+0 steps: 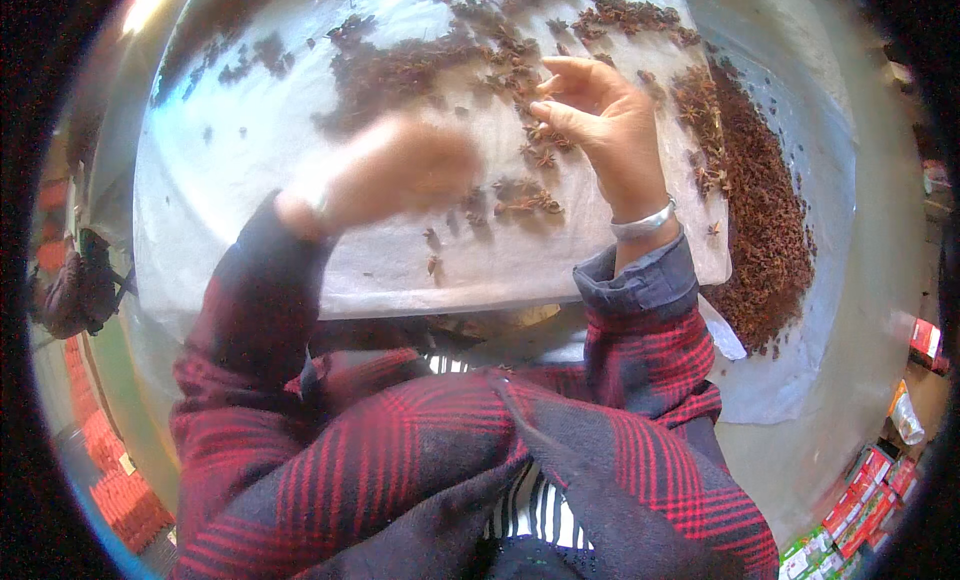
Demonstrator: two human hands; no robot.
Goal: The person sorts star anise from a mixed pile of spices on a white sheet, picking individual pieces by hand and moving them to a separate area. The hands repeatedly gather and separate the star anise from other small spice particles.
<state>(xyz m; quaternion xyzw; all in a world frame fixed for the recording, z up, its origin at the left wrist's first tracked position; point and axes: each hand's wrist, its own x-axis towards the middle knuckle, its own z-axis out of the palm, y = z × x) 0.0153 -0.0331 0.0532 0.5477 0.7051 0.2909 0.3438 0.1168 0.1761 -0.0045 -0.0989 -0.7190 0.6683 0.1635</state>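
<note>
Dark and brown star anise pods lie scattered and heaped over a table covered with a whitish sheet. My left hand, blurred by motion, is over the sheet near the middle; whether it holds anything cannot be told. Above the right part of the sheet is my right hand, thumb and fingers curled with a gap between the tips, close to several star anise. A small cluster of star anise lies between the hands, nearer to me.
On the floor at the right, a large heap of reddish-brown pieces lies on a plastic sheet. Red and green boxes stand at the lower right. A person in dark clothing is at the far left, near orange-red stacked items.
</note>
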